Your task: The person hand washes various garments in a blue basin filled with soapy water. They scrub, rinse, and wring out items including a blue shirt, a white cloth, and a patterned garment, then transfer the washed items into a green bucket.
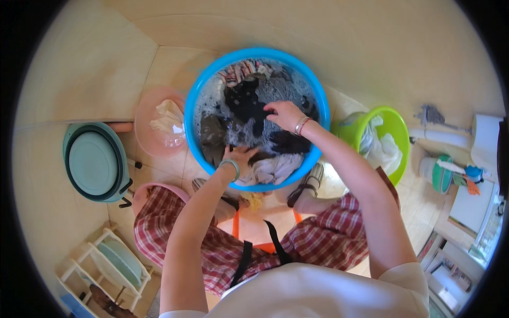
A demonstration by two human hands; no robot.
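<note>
A round blue basin of sudsy water stands on the floor before me, with wet clothes in it. My right hand hovers over the middle, its fingers loosely bent and apart, beside a black garment. Lower down, my left hand lies spread at the near side, fingertips among dark cloth and suds. A pale grey garment bunches to the right of it, against the near rim. Dark grey-brown cloth lies along the left wall, and a striped piece shows at the far side.
Left of the basin stands a pink tub with a pale cloth. Farther left is a teal folding basin. A lime-green bucket holding whitish cloth stands at right. A rack is at lower left.
</note>
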